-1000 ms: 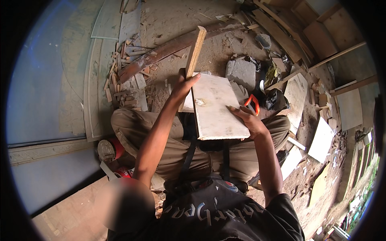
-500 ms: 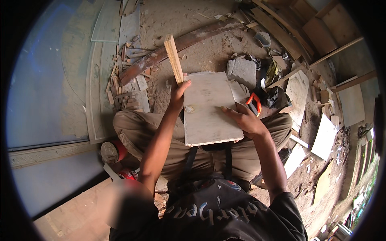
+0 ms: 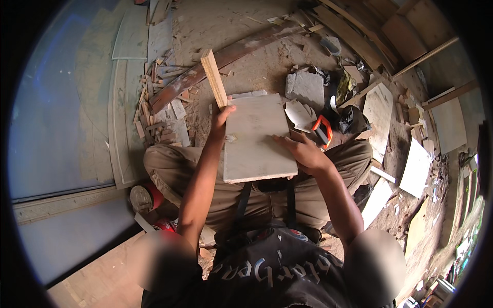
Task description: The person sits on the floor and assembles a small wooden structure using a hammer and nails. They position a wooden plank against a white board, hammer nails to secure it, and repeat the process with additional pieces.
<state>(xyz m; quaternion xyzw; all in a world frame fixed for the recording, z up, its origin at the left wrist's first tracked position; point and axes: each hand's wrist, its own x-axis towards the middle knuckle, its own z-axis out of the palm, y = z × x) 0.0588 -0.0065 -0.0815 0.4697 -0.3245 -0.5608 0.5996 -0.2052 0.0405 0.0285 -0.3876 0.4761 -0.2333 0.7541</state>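
Nearest you, on the near side of the pale board (image 3: 259, 141), was your dark shirt front (image 3: 272, 256), with your brown trousers (image 3: 334, 182) spread out under and to both sides of it. The board lay above your lap, its broad face up and its near edge rough. Your right hand (image 3: 306, 154) clasped its right side, fingers over the face and a fingertip showing below the near edge. Your left hand (image 3: 222, 118) was closed at its far left corner, thumb on the face, around the foot of a wooden strip (image 3: 214, 79) that stuck up past that corner; how strip and board met there, you could not tell. That one grip seemed to bear both pieces — loosen it, and the strip could tip or the board drop at that corner. The crumbly edge might also chip or splinter under a hard squeeze. Just beyond the board's right side sat an orange-and-black tool (image 3: 330, 132) — a careless swing of your right elbow or knee could knock it. Farther past the board lay a grey block (image 3: 305, 88) and a long dark beam (image 3: 231, 59).
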